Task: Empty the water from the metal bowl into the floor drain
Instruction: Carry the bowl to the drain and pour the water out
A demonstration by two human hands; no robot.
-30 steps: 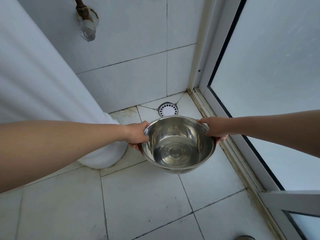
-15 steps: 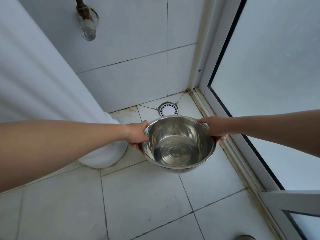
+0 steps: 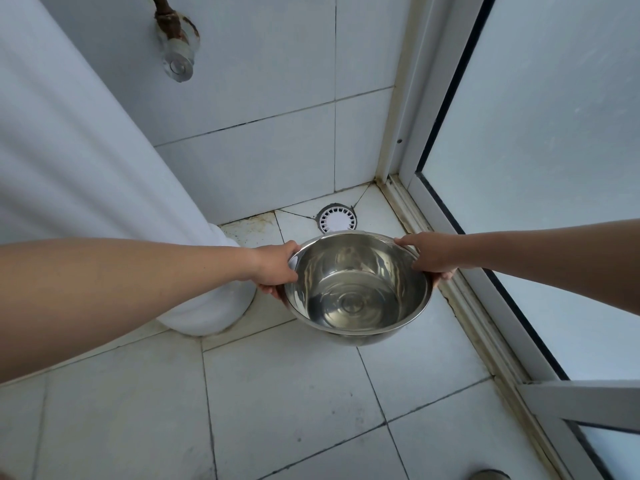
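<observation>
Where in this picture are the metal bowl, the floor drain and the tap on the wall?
metal bowl (image 3: 358,299): head view, on its shiny inner wall above the water.
floor drain (image 3: 336,220): head view, on its white slotted cover.
tap (image 3: 177,65): head view, on its round end.

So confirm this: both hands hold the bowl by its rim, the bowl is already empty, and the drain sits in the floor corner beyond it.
Not quite. The head view shows water pooled in the bottom of the bowl, so it is not yet empty. The rest holds: the left hand and right hand hold its rim, and the drain sits in the floor corner beyond it.
</observation>
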